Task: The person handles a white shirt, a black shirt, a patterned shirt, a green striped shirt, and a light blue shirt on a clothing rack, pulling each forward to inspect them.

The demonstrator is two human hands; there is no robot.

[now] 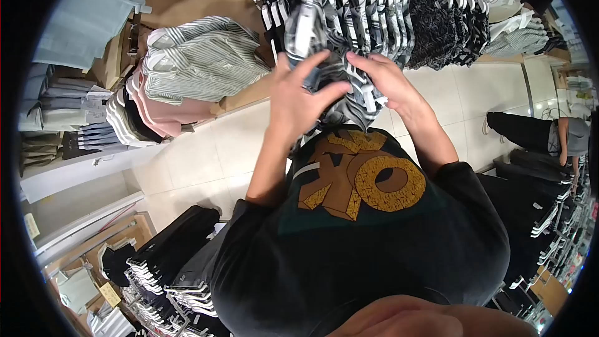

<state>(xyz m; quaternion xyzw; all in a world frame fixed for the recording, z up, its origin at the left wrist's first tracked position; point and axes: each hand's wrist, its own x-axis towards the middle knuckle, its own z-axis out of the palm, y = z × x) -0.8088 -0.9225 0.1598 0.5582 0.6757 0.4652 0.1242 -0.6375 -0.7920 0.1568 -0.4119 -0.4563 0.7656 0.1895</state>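
In front of my chest, a bunched black-and-white patterned garment (334,75) is between my two hands. My left hand (292,97) grips it from the left, with thumb and forefinger curved apart over the folds and the other fingers partly hidden. From the right, my right hand (388,82) holds the cloth, its fingertips close to those of the left. A small white tag (368,95) shows on the fabric beside the right hand. The garment's upper end is blurred and overlaps the rail of hanging clothes behind it.
Patterned clothes (390,22) on white hangers line a rail ahead. Striped shirts (199,59) and folded clothes (93,109) lie on the left shelving. Racks of black clothes (178,234) stand at both sides behind me. Another person (564,137) is at the far right. Pale tiles cover the floor (193,150).
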